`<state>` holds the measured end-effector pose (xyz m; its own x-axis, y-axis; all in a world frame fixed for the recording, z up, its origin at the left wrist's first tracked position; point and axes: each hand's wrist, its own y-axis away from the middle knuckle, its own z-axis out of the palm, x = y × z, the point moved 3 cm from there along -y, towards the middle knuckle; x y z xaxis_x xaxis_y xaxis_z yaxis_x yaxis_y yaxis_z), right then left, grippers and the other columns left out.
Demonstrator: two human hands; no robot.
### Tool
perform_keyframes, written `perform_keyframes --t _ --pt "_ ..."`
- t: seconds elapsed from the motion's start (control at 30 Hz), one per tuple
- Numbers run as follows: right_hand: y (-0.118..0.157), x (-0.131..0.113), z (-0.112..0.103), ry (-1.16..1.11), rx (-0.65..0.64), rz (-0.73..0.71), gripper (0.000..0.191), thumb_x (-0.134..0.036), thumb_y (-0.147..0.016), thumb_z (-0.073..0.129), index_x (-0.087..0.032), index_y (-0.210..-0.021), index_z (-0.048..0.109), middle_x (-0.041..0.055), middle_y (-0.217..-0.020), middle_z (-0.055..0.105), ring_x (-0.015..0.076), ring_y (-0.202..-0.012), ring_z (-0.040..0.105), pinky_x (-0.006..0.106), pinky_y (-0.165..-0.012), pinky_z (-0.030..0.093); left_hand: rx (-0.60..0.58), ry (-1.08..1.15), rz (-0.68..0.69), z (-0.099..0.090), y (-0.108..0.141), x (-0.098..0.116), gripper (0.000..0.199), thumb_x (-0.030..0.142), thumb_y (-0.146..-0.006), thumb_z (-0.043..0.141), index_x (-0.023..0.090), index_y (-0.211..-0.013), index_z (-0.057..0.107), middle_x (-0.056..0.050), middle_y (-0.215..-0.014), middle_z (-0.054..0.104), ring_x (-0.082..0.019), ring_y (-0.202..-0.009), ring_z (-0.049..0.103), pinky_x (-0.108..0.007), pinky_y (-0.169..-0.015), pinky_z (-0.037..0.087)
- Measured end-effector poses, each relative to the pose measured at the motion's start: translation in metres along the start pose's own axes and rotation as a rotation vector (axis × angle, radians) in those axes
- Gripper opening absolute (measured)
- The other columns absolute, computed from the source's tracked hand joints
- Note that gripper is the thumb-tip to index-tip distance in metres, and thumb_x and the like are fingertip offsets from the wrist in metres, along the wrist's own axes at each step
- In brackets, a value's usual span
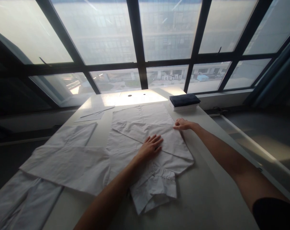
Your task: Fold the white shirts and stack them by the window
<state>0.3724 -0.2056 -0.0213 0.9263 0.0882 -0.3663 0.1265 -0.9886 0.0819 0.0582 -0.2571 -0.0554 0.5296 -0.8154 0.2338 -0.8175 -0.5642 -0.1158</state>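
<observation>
Black-framed windows (169, 28) back a white table (207, 198). Left hand (150, 147) spreads fingers on a white shirt (133, 127); right hand (182, 124) curls at its edge, pinch unclear.

Strong Backlight, Dim Foreground

Daylight is streaming through the windows (111, 35), turning their frames (139, 48) nearly black. Glare is whitening the far end of the bench (200, 198), while its near end is lying in grey dimness. Soft shadows are gathering along the edges of the white cloth (125, 143). Haze is veiling the building (169, 38) outside; wide-angle distortion is stretching the edges, and the lower corners are looking blurred.
</observation>
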Motion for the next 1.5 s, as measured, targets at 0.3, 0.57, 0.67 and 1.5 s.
perform_keyframes --t 0.3,0.57,0.67,1.5 --pt "0.013 -0.003 -0.007 0.115 0.095 0.045 0.022 -0.026 -0.082 0.068 -0.025 -0.101 0.077 0.0088 -0.13 0.066 0.0326 -0.125 0.054 0.046 -0.107 0.039 0.013 0.0 0.003 0.0 0.0 0.0 0.05 0.048 -0.105 0.041 0.034 -0.152 0.046 0.001 -0.162 0.038 -0.024 -0.152 0.03 -0.049 -0.125 0.02" --pt "0.036 -0.086 0.06 0.118 0.278 -0.063 0.058 -0.032 -0.101 0.035 -0.008 -0.154 0.041 0.0162 -0.161 0.037 0.0279 -0.15 0.031 0.041 -0.123 0.021 0.017 -0.016 0.019 0.003 -0.002 -0.003 0.051 0.048 -0.105 0.041 0.034 -0.154 0.044 0.0 -0.162 0.038 -0.025 -0.152 0.03 -0.049 -0.125 0.021" --pt "0.038 -0.107 0.088 0.105 0.144 -0.165 0.062 -0.039 -0.104 0.028 -0.01 -0.158 0.035 0.0144 -0.165 0.03 0.0268 -0.154 0.022 0.047 -0.125 0.016 0.017 -0.02 0.018 0.003 -0.001 -0.003 0.054 0.047 -0.105 0.04 0.032 -0.157 0.038 0.0 -0.162 0.039 -0.025 -0.152 0.029 -0.049 -0.125 0.021" --pt "-0.019 -0.131 0.087 0.085 0.064 -0.287 0.059 -0.042 -0.106 0.024 -0.015 -0.158 0.036 0.0132 -0.166 0.028 0.0252 -0.155 0.021 0.052 -0.123 0.015 0.036 -0.024 0.024 0.002 0.0 -0.001 0.051 0.044 -0.104 0.044 0.029 -0.153 0.044 -0.004 -0.161 0.04 -0.025 -0.152 0.03 -0.049 -0.125 0.02"
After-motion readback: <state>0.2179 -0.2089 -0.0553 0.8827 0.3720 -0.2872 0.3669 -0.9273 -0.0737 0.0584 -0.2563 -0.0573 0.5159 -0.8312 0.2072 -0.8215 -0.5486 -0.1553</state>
